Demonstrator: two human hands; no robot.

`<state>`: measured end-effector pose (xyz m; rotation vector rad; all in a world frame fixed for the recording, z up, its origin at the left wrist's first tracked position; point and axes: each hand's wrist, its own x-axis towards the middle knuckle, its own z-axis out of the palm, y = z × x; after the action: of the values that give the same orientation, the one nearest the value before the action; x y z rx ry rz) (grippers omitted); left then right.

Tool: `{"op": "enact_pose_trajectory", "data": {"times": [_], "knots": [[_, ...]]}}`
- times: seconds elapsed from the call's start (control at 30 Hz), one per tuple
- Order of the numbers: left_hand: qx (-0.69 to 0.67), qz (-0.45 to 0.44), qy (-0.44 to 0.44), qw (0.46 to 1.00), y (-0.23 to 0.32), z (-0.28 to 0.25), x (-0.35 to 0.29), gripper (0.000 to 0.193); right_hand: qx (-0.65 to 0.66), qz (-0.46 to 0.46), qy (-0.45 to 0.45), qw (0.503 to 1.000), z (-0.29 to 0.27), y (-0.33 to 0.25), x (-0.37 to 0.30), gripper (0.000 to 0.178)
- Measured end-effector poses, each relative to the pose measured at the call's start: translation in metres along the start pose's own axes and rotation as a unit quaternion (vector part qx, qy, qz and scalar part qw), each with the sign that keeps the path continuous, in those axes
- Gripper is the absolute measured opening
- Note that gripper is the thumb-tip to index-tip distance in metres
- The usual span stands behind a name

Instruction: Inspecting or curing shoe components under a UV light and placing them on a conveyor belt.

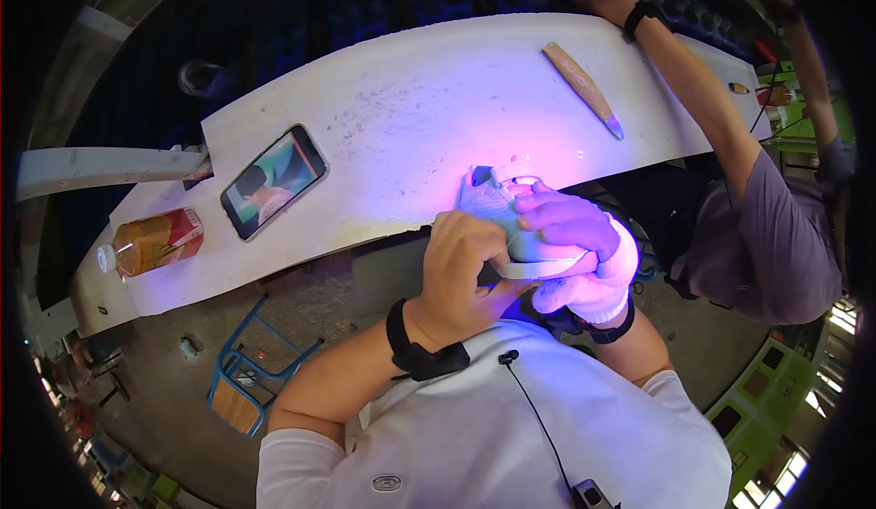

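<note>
A pale shoe point(486, 201), tinted bluish by purple light, is held between my two hands at the table's near edge. Its light sole rim faces me. My left hand point(461, 263), bare, pinches that rim with bent fingers and thumb. My right hand point(584, 249) wears a white glove that leaves some fingers uncovered; it grips the shoe from the right, fingers over the upper and thumb below. Part of the shoe is hidden behind my fingers.
On the white table point(383, 98) lie a phone point(275, 181) with its screen lit, a bottle of orange drink point(157, 242) and a wooden-handled tool point(582, 85). Another person's arm point(698, 80) reaches across at the right. A blue-framed stool point(251, 372) stands on the floor.
</note>
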<state>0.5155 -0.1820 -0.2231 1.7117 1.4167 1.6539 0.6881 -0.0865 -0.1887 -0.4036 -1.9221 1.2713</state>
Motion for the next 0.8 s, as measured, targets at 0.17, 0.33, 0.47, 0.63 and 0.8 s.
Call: {"op": "enact_pose_trajectory", "data": {"times": [0.17, 0.33, 0.47, 0.63, 0.8], "knots": [[-0.034, -0.016, -0.014, 0.999, -0.007, 0.004, 0.010, 0.048, 0.039, 0.003, 0.017, 0.999, -0.005, 0.005, 0.000, 0.055], [0.007, -0.060, 0.000, 0.998, -0.002, 0.014, 0.014, 0.045, 0.098, 0.042, 0.031, 0.994, -0.022, 0.016, -0.013, 0.041], [0.072, -0.117, -0.054, 0.989, -0.018, -0.009, 0.007, 0.049, -0.234, 0.159, -0.043, 0.958, -0.081, 0.007, -0.019, 0.067], [-0.010, -0.128, -0.125, 0.984, -0.015, -0.071, 0.045, 0.068, 0.207, 0.320, 0.263, 0.886, -0.017, 0.055, -0.001, 0.053], [0.128, -0.003, -0.161, 0.979, 0.010, -0.094, 0.081, 0.075, 0.071, 0.126, 0.104, 0.984, 0.021, 0.039, 0.042, 0.045]]}}
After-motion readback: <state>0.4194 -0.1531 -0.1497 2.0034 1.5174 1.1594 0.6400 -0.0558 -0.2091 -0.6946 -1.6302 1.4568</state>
